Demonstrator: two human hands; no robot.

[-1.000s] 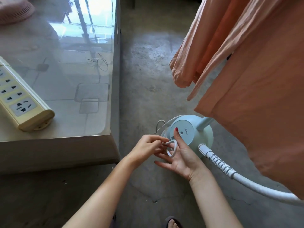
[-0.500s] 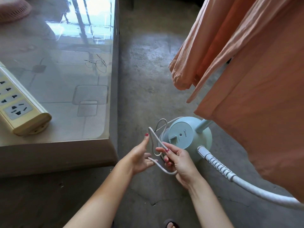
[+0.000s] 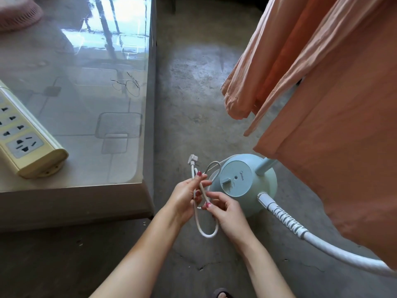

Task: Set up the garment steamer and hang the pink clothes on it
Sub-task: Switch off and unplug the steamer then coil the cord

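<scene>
Garment steamer base: one unit, pale green, on the concrete floor just beyond the right hand. "Midea" printed on its round top plate, next to one knob and one small dot I can't identify. One ribbed white hose leaves the base on the right side and runs off past the right forearm. One pole rises from the far side of the base under the fabric.

Power cord: one, white, looped between both hands, loop hanging below them. Plug sticks up just above the left hand.

Left hand: fingers curled round the cord, thumb up, gripping it below the plug. Right hand: fingertips pinch the cord's other strand, palm turned toward the left hand. Both forearms reach in from the bottom edge.

Pink clothes: hanging above and right of the hands, over the base; count unclear, folds overlap.

Left of the hands: one glass-topped counter carrying one yellow power strip, three socket groups visible. One pink object at the counter's far corner, cut off.
</scene>
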